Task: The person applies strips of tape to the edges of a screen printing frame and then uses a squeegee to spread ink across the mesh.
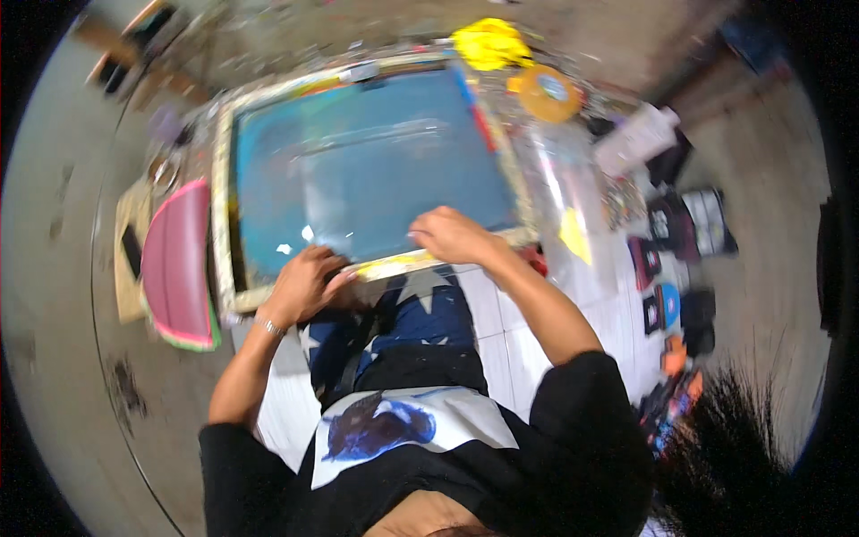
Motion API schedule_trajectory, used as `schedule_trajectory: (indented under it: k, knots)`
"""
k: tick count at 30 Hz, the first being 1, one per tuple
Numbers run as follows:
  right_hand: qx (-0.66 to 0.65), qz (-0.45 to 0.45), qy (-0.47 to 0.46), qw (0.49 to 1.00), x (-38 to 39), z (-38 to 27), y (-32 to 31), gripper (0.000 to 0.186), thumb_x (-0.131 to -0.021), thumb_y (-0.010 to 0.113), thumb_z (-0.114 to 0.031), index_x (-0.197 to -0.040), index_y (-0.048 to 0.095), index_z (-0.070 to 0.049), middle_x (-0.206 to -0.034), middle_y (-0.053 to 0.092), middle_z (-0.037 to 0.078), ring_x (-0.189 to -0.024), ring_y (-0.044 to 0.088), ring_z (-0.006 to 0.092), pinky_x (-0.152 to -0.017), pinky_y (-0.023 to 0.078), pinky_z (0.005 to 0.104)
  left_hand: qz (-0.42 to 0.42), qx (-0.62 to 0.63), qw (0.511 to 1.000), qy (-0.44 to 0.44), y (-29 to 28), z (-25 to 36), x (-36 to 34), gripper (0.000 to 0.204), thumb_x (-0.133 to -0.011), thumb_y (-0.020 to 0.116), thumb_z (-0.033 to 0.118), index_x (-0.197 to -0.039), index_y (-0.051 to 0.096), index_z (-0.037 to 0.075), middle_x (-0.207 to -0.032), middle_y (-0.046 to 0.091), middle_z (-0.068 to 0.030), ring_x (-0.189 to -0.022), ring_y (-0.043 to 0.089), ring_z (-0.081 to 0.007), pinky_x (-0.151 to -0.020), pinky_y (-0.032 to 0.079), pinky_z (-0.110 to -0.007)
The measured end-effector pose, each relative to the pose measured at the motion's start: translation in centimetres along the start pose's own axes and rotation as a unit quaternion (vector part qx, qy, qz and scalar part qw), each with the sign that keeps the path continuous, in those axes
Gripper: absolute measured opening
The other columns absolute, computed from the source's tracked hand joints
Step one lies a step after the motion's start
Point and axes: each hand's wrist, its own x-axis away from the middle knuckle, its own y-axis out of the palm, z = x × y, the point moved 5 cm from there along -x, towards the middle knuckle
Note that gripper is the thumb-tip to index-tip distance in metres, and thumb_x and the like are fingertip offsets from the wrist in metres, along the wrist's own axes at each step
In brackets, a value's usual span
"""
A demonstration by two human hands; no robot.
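A screen printing frame (222,215) with a teal-blue mesh (358,192) lies in front of me, its pale border stained with paint. My left hand (309,279) is at the near edge, fingers bent over the border and thumb pointing right. Farther right along that edge is my right hand (455,238), with fingers curled in over the mesh; whatever they may pinch is hidden. Yellow paint or tape marks the border between both hands. A small pale block (364,72) sits on the far border.
Left of the frame rests a pink rounded cushion-like piece (176,264) with a green edge. Behind on the right are a bright yellow crumpled cloth or bag (491,45), an amber tape roll (548,93) and a pale bottle (637,140). Clear plastic sheeting (564,197) lies nearby.
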Motion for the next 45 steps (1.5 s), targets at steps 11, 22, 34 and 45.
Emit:
schedule_trajectory:
  k: [11,22,34,45]
  knots:
    - [-0.079,0.194,0.016,0.978,7.0,-1.2,-12.3,0.024,-0.088,0.067,-0.018,-0.107,0.072,-0.003,-0.095,0.074,0.015,-0.086,0.070,0.0220,-0.081,0.054,0.0367,0.143,0.121,0.982,-0.042,-0.9,0.8,3.2,0.029,-0.091,0.068,0.013,-0.116,0.065,-0.003,-0.110,0.066,-0.0204,-0.098,0.066,-0.0336,-0.083,0.053,-0.040]
    - [0.138,0.238,0.463,0.843,24.3,24.3,-20.0,0.046,-0.070,0.086,-0.039,-0.085,0.070,0.001,-0.080,0.071,0.018,-0.075,0.069,0.0253,-0.070,0.053,0.0408,0.308,0.134,0.942,0.003,-0.7,2.0,3.7,0.011,-0.092,0.063,0.002,-0.099,0.068,-0.005,-0.097,0.068,-0.0165,-0.089,0.065,-0.0281,-0.081,0.051,-0.036]
    - [-0.049,0.322,0.411,0.851,24.7,24.6,-21.5,0.029,-0.071,0.084,-0.019,-0.079,0.065,0.002,-0.072,0.062,0.007,-0.057,0.059,0.0223,-0.060,0.048,0.0395,0.276,0.180,0.944,-0.016,0.9,2.8,3.7,0.009,-0.090,0.066,0.003,-0.097,0.069,-0.003,-0.092,0.068,-0.0155,-0.082,0.066,-0.0273,-0.075,0.051,-0.035]
    - [0.022,0.311,0.028,0.950,8.0,0.4,-23.7,0.046,-0.079,0.075,-0.010,-0.120,0.062,0.006,-0.108,0.071,0.012,-0.097,0.067,0.0193,-0.086,0.053,0.0326,0.182,-0.049,0.981,-0.048,1.2,1.0,5.0,0.051,-0.078,0.079,0.021,-0.122,0.059,0.004,-0.114,0.058,-0.0132,-0.109,0.053,-0.0338,-0.095,0.042,-0.044]
